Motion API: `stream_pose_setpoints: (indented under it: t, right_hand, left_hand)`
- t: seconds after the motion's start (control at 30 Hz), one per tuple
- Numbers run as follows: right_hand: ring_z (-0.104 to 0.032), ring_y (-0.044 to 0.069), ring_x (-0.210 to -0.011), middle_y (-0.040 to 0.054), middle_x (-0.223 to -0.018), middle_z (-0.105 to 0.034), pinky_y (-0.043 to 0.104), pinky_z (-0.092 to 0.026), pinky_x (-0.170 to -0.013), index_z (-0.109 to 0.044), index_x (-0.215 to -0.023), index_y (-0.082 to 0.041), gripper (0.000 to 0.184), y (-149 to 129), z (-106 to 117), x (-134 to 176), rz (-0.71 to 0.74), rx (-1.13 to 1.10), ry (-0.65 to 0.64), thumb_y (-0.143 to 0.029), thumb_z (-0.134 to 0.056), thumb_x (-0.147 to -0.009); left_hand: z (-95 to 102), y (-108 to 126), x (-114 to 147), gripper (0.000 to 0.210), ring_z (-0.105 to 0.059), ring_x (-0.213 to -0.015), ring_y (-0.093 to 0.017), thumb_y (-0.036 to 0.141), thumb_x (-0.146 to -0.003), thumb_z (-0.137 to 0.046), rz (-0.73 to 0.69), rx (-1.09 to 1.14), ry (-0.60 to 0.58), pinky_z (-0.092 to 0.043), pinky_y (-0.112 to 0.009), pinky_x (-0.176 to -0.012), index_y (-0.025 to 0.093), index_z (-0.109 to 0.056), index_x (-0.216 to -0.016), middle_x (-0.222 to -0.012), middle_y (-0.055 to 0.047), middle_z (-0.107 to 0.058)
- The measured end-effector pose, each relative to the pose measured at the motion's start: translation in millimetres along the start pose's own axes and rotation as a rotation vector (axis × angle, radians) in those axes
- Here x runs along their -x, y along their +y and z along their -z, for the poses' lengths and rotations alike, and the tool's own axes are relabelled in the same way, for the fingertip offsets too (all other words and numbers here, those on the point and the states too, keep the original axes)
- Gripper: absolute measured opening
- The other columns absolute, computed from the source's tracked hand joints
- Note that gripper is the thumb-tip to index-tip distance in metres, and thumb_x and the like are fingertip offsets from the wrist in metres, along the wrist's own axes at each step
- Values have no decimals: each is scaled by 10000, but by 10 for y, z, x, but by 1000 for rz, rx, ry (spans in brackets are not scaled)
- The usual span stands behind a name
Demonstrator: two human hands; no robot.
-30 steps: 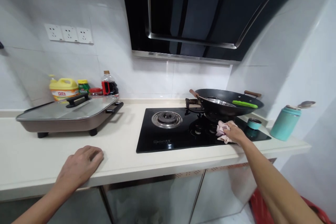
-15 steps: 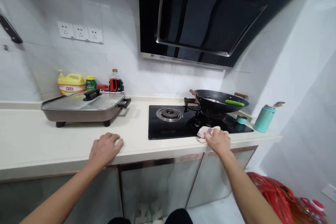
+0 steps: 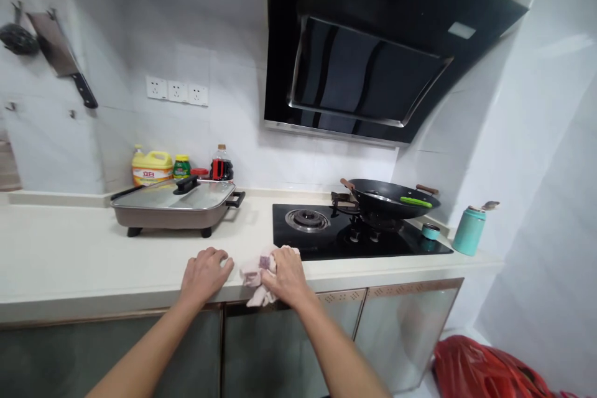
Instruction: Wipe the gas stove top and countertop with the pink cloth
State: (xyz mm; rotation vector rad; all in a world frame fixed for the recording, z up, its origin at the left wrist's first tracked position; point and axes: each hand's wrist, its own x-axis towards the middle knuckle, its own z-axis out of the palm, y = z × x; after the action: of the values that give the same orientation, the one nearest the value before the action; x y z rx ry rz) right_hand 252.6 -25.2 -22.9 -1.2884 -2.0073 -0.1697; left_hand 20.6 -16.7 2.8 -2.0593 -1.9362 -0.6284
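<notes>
My right hand (image 3: 286, 275) grips a crumpled pale pink cloth (image 3: 254, 277) at the counter's front edge, by the left front corner of the black gas stove (image 3: 326, 239). Part of the cloth hangs over the edge. To the left, my left hand (image 3: 206, 273) rests on the white countertop (image 3: 56, 255) with its fingers loosely bent, the thumb apart and nothing in it. Behind that hand stands a brown electric pan (image 3: 163, 219) with a glass lid.
A black wok (image 3: 380, 200) with a green-handled utensil (image 3: 416, 202) sits on the right burner. Right of the stove are a small teal-sided cap (image 3: 430, 232) and a teal bottle (image 3: 469, 233). A yellow detergent jug (image 3: 152, 169) stands behind the pan. A cleaver (image 3: 58, 50) hangs on the wall.
My right hand has moved left with the cloth, from the stove's front edge to beside its left corner. My left hand stays on the counter. The camera view has shifted.
</notes>
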Motion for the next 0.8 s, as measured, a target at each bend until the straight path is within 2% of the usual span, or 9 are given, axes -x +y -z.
stream_pose_setpoints:
  t: [0.1,0.2,0.33,0.4,0.47,0.53,0.6,0.7,0.8]
  right_hand:
    - [-577,247,-1001,41,-1034,-649,374,-439,-906,-592,-1030,-248,255,191,64,60,55,-152,-28,-312,-673,-797]
    - [-592,235,-997,37,-1059,-661,357,-448,-903,-601,-1052,-250,293,505,264,94,23,-214,2,-254,-652,-763]
    - [-601,253,-1118,79,-1181,-677,367,-439,-977,-615,-1133,-237,289,957,708,-72,-200,-42,81,-291,-596,-850]
    - [-574,262,-1246,98,-1302,-656,378,-415,-1030,-602,-1230,-239,328,1151,914,-191,-361,136,5,-339,-551,-922]
    - [-570,283,-1302,127,-1354,-649,407,-406,-1043,-594,-1278,-233,350,1305,1036,-271,-529,273,-137,-360,-517,-961]
    - [-605,324,-1279,177,-1329,-668,444,-422,-1013,-600,-1272,-200,370,1410,1059,-297,-658,329,-239,-397,-508,-973]
    - [-632,356,-1245,223,-1305,-677,459,-441,-981,-602,-1260,-163,459,1464,1004,-292,-699,323,-261,-509,-507,-975]
    - [-629,370,-1244,241,-1315,-670,457,-442,-993,-591,-1265,-143,643,1490,864,-293,-676,327,-247,-690,-498,-941]
    - [-619,357,-1239,213,-1295,-677,451,-414,-1035,-591,-1268,-166,622,1542,739,-354,-599,353,-234,-683,-524,-929]
  left_hand:
    - [-10,-14,5,424,-643,-1154,-318,378,-970,-416,6,11,0,-430,-417,-928,195,-784,-1074,-1202,-141,-741]
    - [-13,-19,0,424,-642,-1161,-307,372,-977,-412,6,1,-23,-422,-405,-934,200,-780,-1101,-1218,-130,-738]
    - [-21,-23,-13,436,-644,-1165,-297,376,-980,-398,8,-7,-42,-423,-397,-940,210,-778,-1117,-1239,-116,-736]
    - [-25,-24,-16,440,-643,-1168,-298,386,-982,-395,9,-2,-43,-423,-402,-946,212,-777,-1114,-1245,-112,-736]
    - [-26,-25,-14,436,-645,-1167,-296,393,-982,-398,6,2,-42,-426,-402,-945,216,-777,-1107,-1245,-108,-738]
    - [-26,-27,-8,424,-649,-1156,-291,392,-979,-405,5,-1,-37,-430,-394,-935,226,-779,-1090,-1233,-102,-743]
    - [-29,-34,-4,413,-654,-1142,-286,389,-974,-411,2,-2,-36,-433,-388,-926,238,-782,-1074,-1223,-94,-749]
    - [-45,-56,-10,414,-653,-1136,-290,394,-963,-413,-10,16,-45,-438,-397,-921,243,-783,-1071,-1227,-90,-749]
    - [-79,-88,-35,420,-651,-1130,-297,413,-953,-415,-15,39,-48,-445,-403,-910,244,-784,-1061,-1228,-93,-749]
